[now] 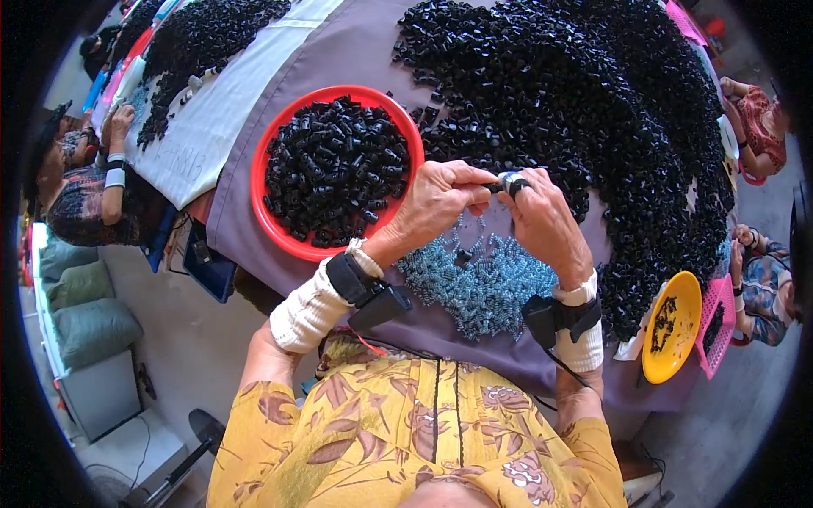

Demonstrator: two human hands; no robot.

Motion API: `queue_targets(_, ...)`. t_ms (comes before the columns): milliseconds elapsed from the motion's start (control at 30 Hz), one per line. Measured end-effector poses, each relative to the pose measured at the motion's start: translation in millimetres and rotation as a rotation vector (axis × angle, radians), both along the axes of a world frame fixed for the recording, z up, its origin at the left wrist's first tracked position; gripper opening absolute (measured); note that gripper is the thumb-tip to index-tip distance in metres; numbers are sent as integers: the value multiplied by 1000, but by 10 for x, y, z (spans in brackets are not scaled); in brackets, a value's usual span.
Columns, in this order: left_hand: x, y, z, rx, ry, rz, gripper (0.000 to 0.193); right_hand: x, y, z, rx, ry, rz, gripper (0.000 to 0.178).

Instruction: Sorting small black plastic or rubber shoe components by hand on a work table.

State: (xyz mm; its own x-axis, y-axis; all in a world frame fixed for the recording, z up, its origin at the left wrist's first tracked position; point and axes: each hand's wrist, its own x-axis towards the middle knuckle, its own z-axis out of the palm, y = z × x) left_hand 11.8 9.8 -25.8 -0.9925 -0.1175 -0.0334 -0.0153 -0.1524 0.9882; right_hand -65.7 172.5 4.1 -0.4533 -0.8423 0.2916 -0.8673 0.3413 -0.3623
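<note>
My left hand and my right hand meet above the table, fingertips pinched together. Between them is a small black plastic part, mostly covered by the fingers. A black band and something whitish show at my right fingers. Just below the hands spreads a heap of small bluish metal springs, with one black piece lying in it. Left of my left hand stands a round red tray filled with black plastic parts.
A large heap of black parts covers the table's far and right side. At the right edge lie a yellow tray and a pink basket. Other people work at left and right. Green cushions are stacked at the left.
</note>
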Motion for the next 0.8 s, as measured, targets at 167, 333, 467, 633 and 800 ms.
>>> queue_targets(167, 0, -21, 6, 1, -16, -6, 17, 6, -20, -13, 35, 33, -20, 6)
queue_targets(333, -13, -56, 37, 57, -80, -78, 16, -5, -8, 43, 41, 75, 6, 8)
queue_targets(467, -18, -45, 70, 104, -53, -89, 19, -25, 23, 13, -69, -38, -23, 9)
queue_targets(633, -27, -15, 59, 314, -115, -31, 22, -36, 26, -17, -234, 4, -73, 8)
queue_targets(800, -53, -19, 31, 490, -149, -29, 23, -10, 15, 55, -120, 138, -33, 10)
